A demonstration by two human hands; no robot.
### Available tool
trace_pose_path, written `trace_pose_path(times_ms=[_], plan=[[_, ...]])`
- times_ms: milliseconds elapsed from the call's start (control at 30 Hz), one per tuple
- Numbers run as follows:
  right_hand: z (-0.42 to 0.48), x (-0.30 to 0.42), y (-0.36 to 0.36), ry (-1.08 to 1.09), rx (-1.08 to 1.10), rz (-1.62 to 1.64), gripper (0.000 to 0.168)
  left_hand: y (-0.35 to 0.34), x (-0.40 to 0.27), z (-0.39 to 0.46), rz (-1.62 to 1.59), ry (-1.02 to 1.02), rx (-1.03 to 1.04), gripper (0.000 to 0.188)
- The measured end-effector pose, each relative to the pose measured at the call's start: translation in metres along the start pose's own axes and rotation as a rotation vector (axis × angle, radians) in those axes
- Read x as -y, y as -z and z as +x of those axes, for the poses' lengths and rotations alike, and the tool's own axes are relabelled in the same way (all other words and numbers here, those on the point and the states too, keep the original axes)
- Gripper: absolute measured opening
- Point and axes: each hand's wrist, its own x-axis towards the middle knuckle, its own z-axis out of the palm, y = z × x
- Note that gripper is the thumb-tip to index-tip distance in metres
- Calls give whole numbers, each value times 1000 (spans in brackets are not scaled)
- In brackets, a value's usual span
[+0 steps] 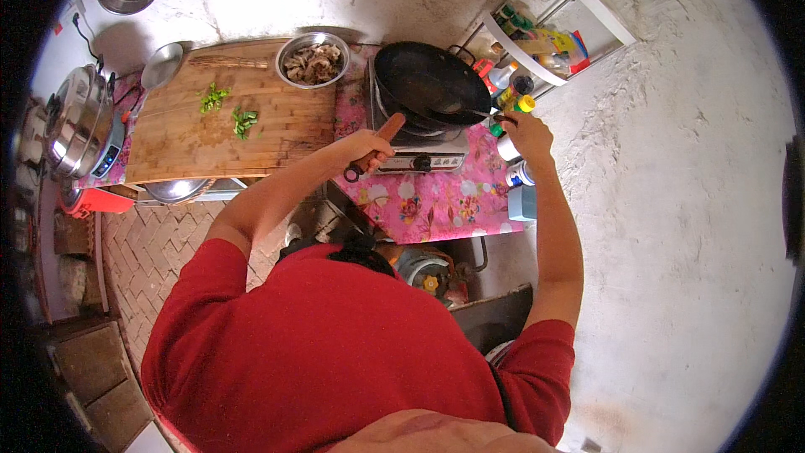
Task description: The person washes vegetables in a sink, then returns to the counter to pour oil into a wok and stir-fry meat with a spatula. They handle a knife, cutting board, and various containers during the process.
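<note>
My left hand (371, 150) is closed around the wooden handle (391, 128) of a black wok (418, 72) on a gas stove (421, 162). The wok leans, its far side raised. At its right, my right hand (528, 132) grips the dark handle of a utensil whose metal part reaches over the wok's rim; its head inside the wok is hard to make out. Left of the stove stands a steel bowl (313, 60) of brownish food pieces. Chopped green vegetables (244, 123) lie in small piles on a wooden cutting board (283, 132).
Bottles (523, 103), jars and a blue-grey box (522, 203) line the right wall under a white corner shelf (547, 56). A steel steamer pot (75, 126) stands far left. A gas cylinder (427, 267) is below the pink-covered table (434, 207).
</note>
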Motion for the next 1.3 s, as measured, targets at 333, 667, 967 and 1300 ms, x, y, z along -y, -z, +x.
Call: trace_pose_path(times_ms=[333,667,967,1300], plan=[[-15,20,-48,-147,65,202,28,-32,34,5,54,-97,-118,17],[-39,65,-85,-60,-43,507,34,-63,83,61,-131,-231,-182,19],[-51,100,-97,-98,-29,540,43,-50,84,61,-112,-149,57,48],[-80,138,-40,-210,-313,515,33,233,85,32,-503,-150,-243,39]])
